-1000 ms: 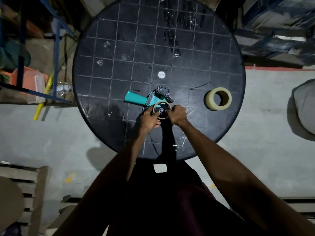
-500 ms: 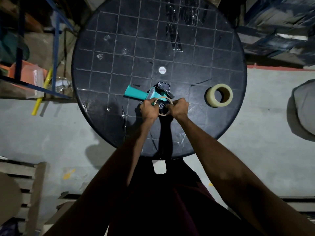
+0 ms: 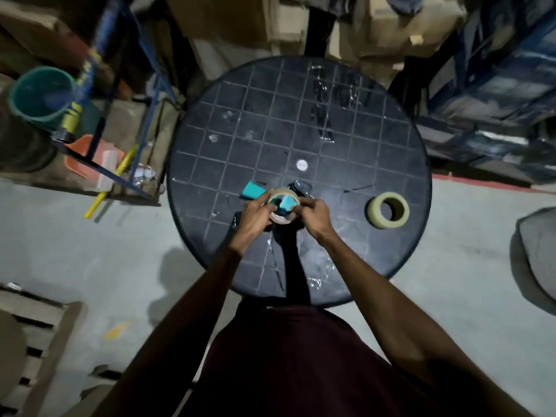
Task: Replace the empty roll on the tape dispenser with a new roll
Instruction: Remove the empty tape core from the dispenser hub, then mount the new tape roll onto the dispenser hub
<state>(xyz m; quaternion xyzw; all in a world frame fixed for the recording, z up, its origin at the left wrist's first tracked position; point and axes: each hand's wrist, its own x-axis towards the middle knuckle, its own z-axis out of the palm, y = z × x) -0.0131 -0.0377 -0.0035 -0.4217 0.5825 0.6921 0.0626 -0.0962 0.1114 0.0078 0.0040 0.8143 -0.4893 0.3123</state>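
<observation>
A teal tape dispenser (image 3: 254,190) lies on the round black table (image 3: 346,139), its handle pointing left. The empty cardboard roll (image 3: 283,194) is a thin tan ring, lifted and tilted above the dispenser's hub. My left hand (image 3: 255,216) grips the ring's left side. My right hand (image 3: 316,215) pinches its right side. A full roll of pale yellowish tape (image 3: 387,210) stands on the table to the right, apart from both hands. The dispenser's hub is partly hidden behind the ring and my fingers.
Strips of clear tape (image 3: 325,115) are stuck on the table's far part, and a small white disc (image 3: 301,165) lies near its middle. A blue metal rack (image 3: 126,94) with a green bucket (image 3: 40,96) stands at the left. Stacked goods fill the right and a wooden pallet (image 3: 33,341) lies at the lower left.
Both hands have raised the empty ring off the dispenser's hub and tilted it up. The camera view has shifted, so the table sits lower in the frame.
</observation>
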